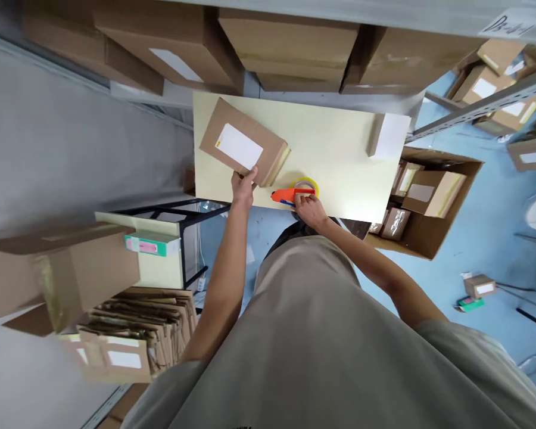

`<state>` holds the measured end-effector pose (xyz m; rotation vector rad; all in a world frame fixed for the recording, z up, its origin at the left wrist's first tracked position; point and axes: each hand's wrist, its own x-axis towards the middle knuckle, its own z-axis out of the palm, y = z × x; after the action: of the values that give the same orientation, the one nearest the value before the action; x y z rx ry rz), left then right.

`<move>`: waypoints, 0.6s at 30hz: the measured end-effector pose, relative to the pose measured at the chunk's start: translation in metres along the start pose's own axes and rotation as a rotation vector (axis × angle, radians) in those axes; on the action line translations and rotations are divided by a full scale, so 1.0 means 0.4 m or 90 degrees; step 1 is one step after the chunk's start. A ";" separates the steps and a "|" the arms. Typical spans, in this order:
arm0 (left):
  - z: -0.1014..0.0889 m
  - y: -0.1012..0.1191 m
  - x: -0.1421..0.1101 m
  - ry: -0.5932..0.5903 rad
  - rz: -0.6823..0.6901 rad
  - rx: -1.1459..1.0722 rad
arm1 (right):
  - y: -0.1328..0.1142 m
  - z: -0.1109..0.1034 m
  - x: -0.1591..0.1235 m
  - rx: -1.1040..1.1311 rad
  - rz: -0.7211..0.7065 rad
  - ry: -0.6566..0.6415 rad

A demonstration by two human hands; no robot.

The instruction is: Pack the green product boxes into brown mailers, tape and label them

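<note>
A brown cardboard box with a white label lies tilted on the cream tabletop. My left hand grips its near edge, thumb on top and fingers underneath. Tape covers the box's right end. Just right of the box, my right hand is wrapped round an orange tape dispenser with a yellow roll of tape. The dispenser's nose points left toward the box and sits apart from it.
A white box stands at the table's right end. An open carton holding smaller boxes is on the right. Large cartons fill the shelf behind. Flattened cardboard is stacked at lower left, near a green box.
</note>
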<state>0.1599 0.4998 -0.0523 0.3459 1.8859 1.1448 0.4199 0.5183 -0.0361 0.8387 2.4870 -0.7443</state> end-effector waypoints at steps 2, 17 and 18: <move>0.005 0.010 -0.006 0.000 -0.010 0.018 | 0.068 0.011 -0.060 0.009 0.042 -0.004; -0.019 0.016 0.017 -0.040 -0.027 -0.004 | 0.326 -0.194 0.208 -0.038 0.059 0.152; -0.028 0.021 0.020 -0.049 -0.028 -0.001 | 0.331 -0.195 0.206 -0.046 0.046 0.144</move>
<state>0.1447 0.5027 -0.0477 0.3416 1.8162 1.0893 0.4290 0.6899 -0.0657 1.0312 2.6450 -0.5576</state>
